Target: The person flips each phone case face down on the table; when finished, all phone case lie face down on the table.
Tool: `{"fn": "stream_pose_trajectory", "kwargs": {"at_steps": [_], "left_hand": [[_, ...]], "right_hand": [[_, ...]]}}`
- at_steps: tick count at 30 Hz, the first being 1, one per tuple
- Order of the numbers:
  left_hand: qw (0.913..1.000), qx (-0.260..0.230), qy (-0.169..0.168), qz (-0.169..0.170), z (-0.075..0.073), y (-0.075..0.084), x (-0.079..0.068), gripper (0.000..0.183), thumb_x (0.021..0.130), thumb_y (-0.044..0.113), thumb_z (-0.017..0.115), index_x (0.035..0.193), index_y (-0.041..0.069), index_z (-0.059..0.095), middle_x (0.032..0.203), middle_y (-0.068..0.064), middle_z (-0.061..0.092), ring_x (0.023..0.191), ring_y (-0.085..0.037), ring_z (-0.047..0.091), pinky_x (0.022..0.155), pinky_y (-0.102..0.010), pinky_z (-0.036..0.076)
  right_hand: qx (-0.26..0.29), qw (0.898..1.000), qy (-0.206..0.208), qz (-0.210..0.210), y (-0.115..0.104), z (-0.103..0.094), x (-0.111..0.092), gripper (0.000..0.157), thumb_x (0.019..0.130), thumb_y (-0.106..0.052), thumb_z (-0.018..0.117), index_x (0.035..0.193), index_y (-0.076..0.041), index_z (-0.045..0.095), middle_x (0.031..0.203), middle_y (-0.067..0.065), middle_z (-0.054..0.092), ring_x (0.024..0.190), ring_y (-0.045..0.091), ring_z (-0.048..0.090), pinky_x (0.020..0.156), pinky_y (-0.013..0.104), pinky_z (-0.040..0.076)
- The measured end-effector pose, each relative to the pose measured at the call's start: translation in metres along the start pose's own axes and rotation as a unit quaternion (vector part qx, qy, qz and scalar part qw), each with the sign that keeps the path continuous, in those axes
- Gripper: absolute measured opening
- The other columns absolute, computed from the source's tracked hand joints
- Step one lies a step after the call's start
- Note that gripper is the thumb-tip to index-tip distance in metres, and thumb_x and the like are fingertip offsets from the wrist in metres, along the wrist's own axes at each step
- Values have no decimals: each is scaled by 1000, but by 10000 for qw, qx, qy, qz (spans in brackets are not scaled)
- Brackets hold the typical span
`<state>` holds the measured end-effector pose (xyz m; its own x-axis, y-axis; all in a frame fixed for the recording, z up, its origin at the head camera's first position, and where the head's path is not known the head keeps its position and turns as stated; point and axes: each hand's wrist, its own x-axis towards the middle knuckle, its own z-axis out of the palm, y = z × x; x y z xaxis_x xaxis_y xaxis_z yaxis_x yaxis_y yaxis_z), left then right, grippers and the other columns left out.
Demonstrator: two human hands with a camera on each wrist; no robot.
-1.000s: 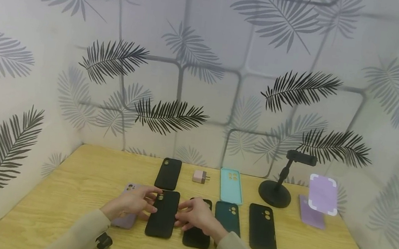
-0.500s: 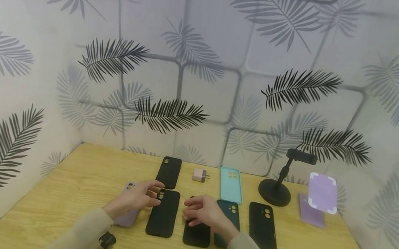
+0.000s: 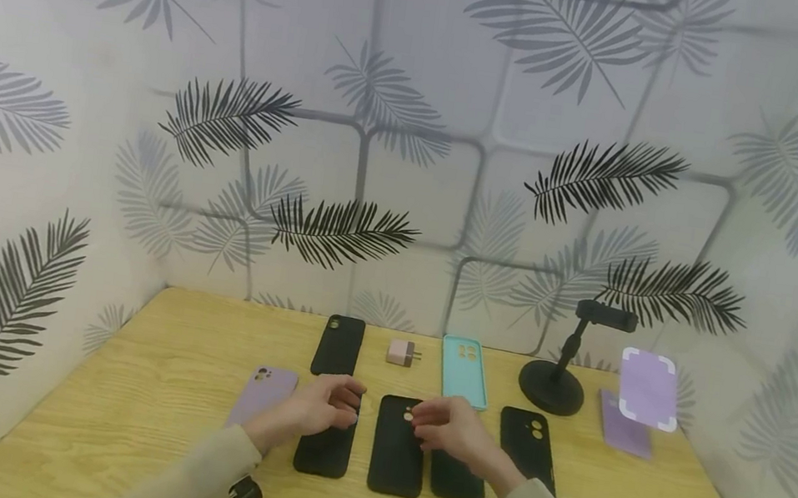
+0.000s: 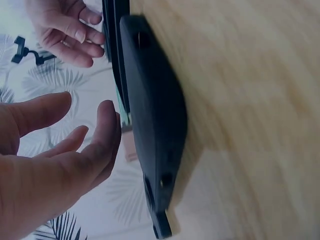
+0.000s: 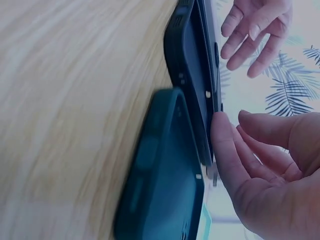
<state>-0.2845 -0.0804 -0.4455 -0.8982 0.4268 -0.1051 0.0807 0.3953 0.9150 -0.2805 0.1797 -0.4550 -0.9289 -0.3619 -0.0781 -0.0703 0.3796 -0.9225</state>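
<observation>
My left hand (image 3: 313, 410) hovers over a black phone case (image 3: 325, 451), covering its upper part. In the left wrist view its loosely bent fingers hold nothing and stand apart from that case (image 4: 155, 110). My right hand (image 3: 454, 433) is over a dark teal phone case (image 3: 457, 480), hiding its camera end. Its fingertips reach the upper right corner of another black phone case (image 3: 398, 455). The right wrist view shows nothing in its grasp; the teal case (image 5: 150, 175) lies below, and whether the fingers touch the black case (image 5: 190, 70) I cannot tell.
A lilac phone case (image 3: 266, 393) lies left, a black one (image 3: 528, 443) right. Behind are another black case (image 3: 338, 346), a pink plug charger (image 3: 400, 353), a light blue case (image 3: 464, 373), a black stand (image 3: 551, 387) and a purple stand (image 3: 648, 389) on the wooden table (image 3: 169, 387).
Both hands have moved right: the left from the lilac case to over the black case, the right from the middle black case to over the teal one. The cases stay put.
</observation>
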Motion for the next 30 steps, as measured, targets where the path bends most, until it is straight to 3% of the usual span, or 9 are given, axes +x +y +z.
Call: {"fn": "stream_pose_trajectory", "kwargs": {"at_steps": [7,15,20,25,30], "left_hand": [[9996,-84,-255,65,15,3,1,45,90,-2,62,135,-2,52,127,-24,57,115,-36,58,92,-46,55],[9988,-137,-475,-44,24,4,3,48,91,-2,62,138,0,51,128,-26,57,117,-35,58,92,-48,54],[9995,-161,-257,15,27,1,6,52,91,-2,62,140,1,48,133,-28,53,121,-39,54,92,-48,54],[9974,-716,23,-17,25,1,7,57,90,-3,63,143,1,44,136,-28,50,121,-39,55,90,-45,56],[9897,-1434,38,-1,23,2,8,61,90,-3,63,146,2,38,138,-27,49,110,-30,62,87,-47,58]], "right_hand": [[-54,9997,-118,192,3,-13,-6,33,88,9,61,121,15,59,112,30,66,96,32,69,76,38,62],[-120,9985,-212,485,3,-13,-7,33,87,9,63,119,14,62,111,27,68,92,27,71,74,37,62],[-95,9983,-294,496,3,-11,-5,33,87,7,65,119,15,62,111,27,68,92,27,71,75,37,62],[86,9976,-547,417,3,-10,-5,38,90,1,66,124,15,58,118,29,65,97,32,71,78,39,61],[486,9952,-752,407,3,-7,-3,45,93,-7,66,130,15,53,122,30,63,101,34,70,81,42,61]]}}
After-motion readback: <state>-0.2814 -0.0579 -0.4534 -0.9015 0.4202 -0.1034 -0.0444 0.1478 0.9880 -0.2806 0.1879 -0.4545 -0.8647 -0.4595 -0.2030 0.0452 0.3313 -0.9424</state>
